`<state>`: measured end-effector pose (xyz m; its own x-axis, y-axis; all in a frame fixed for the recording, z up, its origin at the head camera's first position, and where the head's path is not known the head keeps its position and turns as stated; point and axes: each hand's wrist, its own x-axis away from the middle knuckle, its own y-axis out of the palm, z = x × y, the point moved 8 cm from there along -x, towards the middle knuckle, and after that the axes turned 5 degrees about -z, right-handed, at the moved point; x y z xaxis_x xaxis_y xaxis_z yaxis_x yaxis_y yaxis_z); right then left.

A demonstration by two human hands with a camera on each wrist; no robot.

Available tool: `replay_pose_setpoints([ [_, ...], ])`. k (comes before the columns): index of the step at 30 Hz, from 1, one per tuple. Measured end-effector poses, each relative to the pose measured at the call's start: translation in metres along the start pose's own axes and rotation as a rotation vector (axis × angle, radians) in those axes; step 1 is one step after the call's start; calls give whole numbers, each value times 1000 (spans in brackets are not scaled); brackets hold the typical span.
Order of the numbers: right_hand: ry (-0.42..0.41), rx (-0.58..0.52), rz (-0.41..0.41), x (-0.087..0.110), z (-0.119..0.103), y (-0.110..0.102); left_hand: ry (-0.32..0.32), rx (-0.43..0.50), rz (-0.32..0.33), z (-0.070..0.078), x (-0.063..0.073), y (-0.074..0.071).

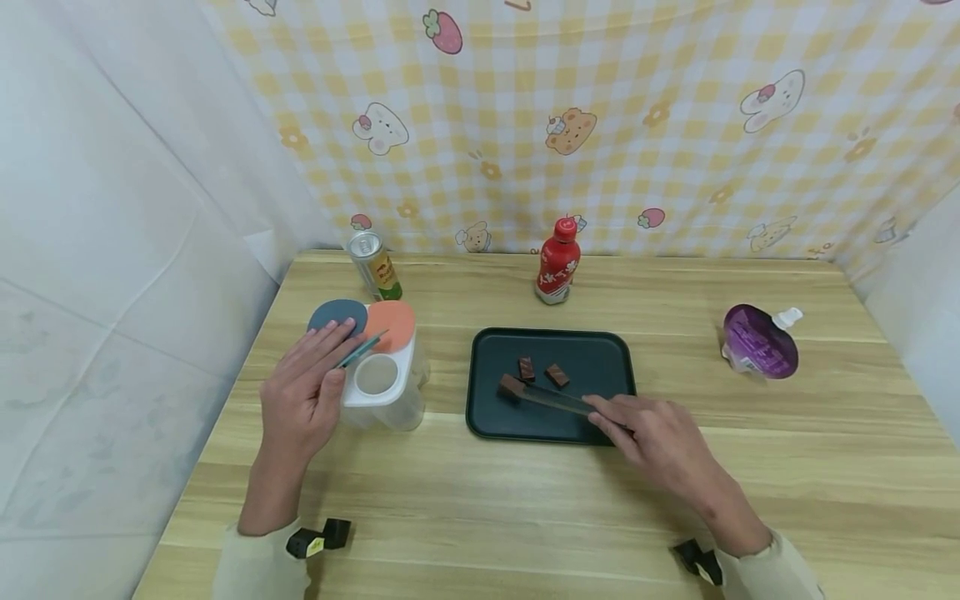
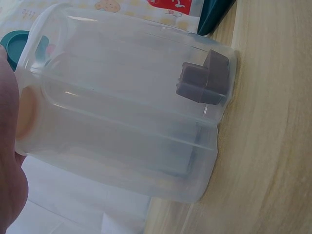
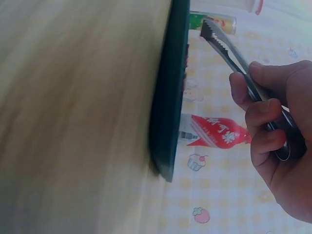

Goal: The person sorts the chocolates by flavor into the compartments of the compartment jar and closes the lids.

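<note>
My left hand (image 1: 306, 390) lies with its fingers across the blue lid (image 1: 337, 315) of a clear multi-compartment storage container (image 1: 405, 408). Beside those fingers a teal lid (image 1: 363, 348) stands raised, and the round opening in front of it is uncovered. Brown chocolate pieces (image 2: 202, 80) lie inside at the container's bottom. My right hand (image 1: 660, 433) grips metal tongs (image 3: 234, 61) over the dark green tray (image 1: 551, 340). At the tongs' tips is a chocolate piece (image 1: 512, 387); the head view does not show whether it is off the tray. Two more chocolates (image 1: 557, 375) lie behind it.
A drink can (image 1: 375, 267) stands behind the container, near an orange lid (image 1: 391, 325). Behind the tray is a red bottle (image 1: 558, 262). A purple spouted pouch (image 1: 761, 340) lies at the right. A patterned curtain (image 1: 480, 125) hangs along the table's back edge.
</note>
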<state>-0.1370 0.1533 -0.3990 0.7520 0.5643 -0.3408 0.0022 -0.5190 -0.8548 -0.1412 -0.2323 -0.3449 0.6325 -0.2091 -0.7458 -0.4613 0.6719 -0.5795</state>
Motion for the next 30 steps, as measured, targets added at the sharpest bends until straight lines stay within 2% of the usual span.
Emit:
replay_pose_setpoints([
  [7,-88,-57,110,-17,-22,-15,-4,-2,-2,-1,0,1],
  [12,-109,-121,121,-33,-40,-18,-6,2,-5,-1,0,2],
  [18,-192,-169,153,-53,-66,-15,-13,2,-2,-2,0,1],
  [27,-296,-165,200,-75,-95,-11,-8,3,12,-1,0,1],
  [30,-303,-146,195,-81,-100,-8,-6,-2,14,0,-1,-1],
])
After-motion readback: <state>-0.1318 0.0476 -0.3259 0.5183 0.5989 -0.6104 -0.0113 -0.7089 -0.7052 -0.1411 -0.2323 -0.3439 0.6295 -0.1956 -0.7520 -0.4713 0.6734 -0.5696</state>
